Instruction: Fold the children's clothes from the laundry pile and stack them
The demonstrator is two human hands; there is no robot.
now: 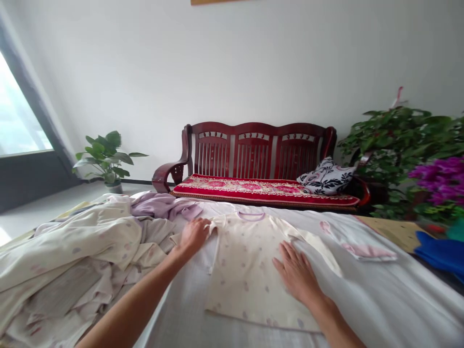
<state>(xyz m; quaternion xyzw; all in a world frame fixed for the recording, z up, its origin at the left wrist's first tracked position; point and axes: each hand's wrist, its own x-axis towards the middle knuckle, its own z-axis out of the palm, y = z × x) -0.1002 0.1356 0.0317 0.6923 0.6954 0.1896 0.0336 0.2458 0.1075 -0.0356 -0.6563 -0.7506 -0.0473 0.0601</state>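
A small cream shirt (246, 270) with pale purple dots and a lilac neckline lies flat on a white sheet (380, 299), neck away from me. My left hand (194, 235) grips the shirt's left sleeve, fingers curled around the fabric at the shoulder. My right hand (295, 270) rests flat on the shirt's right side, fingers stretched out and together.
A heap of cream and lilac clothes (83, 256) lies to the left. A folded white and pink garment (358, 244) sits to the right, with blue cloth (440, 251) beyond. Behind stand a red wooden bench (257, 164) with a cushion, a potted plant (107, 157) and flowering plants (409, 154).
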